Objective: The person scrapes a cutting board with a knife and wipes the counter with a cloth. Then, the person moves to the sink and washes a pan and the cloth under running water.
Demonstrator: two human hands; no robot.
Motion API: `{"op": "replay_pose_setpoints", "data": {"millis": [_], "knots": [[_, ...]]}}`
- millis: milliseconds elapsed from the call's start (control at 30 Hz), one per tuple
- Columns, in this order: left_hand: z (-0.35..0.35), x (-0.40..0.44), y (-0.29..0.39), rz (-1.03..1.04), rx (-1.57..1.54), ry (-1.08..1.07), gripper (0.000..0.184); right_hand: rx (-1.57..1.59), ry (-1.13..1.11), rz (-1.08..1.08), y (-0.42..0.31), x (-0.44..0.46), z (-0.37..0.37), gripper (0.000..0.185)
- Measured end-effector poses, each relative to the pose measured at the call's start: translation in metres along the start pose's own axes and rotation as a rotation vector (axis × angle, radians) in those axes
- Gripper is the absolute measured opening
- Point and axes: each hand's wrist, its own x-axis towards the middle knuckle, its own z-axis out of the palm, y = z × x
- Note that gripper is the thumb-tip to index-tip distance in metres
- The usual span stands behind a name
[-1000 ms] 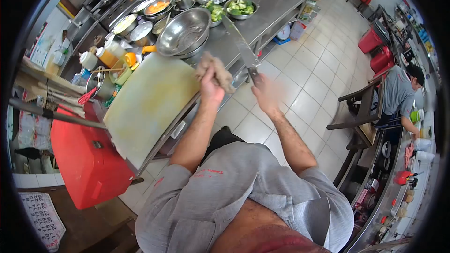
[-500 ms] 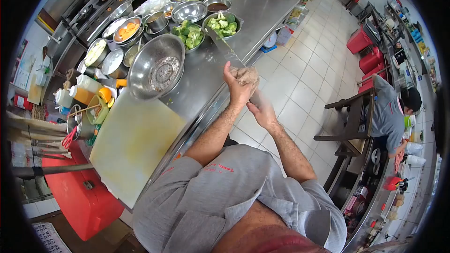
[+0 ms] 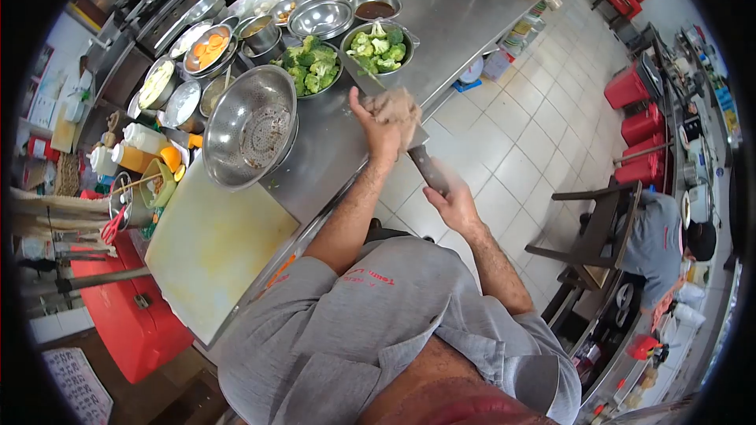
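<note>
My left hand (image 3: 381, 135) is closed around a crumpled beige cloth (image 3: 400, 114), which is folded over the blade of a large knife (image 3: 426, 167). The blade's far end sticks out beyond the cloth toward the broccoli bowls, and its heel shows on the near side. My right hand (image 3: 454, 206), slightly blurred, grips the dark handle. The knife is held in the air by the steel table's edge. Closest to the blade is a metal bowl of broccoli and cauliflower (image 3: 379, 49); a second bowl of broccoli (image 3: 313, 67) stands to its left.
A large perforated metal bowl (image 3: 260, 130) stands beside a stained white cutting board (image 3: 220, 244). Behind are a bowl of sliced carrots (image 3: 210, 49), a bowl of dark sauce (image 3: 375, 8) and squeeze bottles (image 3: 146, 138). Another person (image 3: 654, 236) leans over the right-hand counter near a wooden chair (image 3: 594, 228).
My left hand and the cloth have shifted along the blade away from the handle, so my hands are farther apart. The blade's heel and more handle now show. The view has swung slightly.
</note>
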Motion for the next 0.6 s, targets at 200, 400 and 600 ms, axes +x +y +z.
{"op": "replay_pose_setpoints", "data": {"millis": [200, 400, 600], "knots": [[0.000, 0.028, -0.010, -0.013, -0.127, 0.243, 0.092, -0.071, -0.245, 0.156, -0.010, -0.028, -0.078, 0.053], [-0.013, 0.041, -0.038, 0.122, 0.042, 0.469, 0.084, -0.185, -0.332, 0.022, 0.001, -0.059, -0.164, 0.053], [-0.050, 0.024, -0.023, 0.086, 0.802, 0.284, 0.087, -0.116, -0.321, 0.029, 0.025, -0.078, -0.233, 0.049]]}}
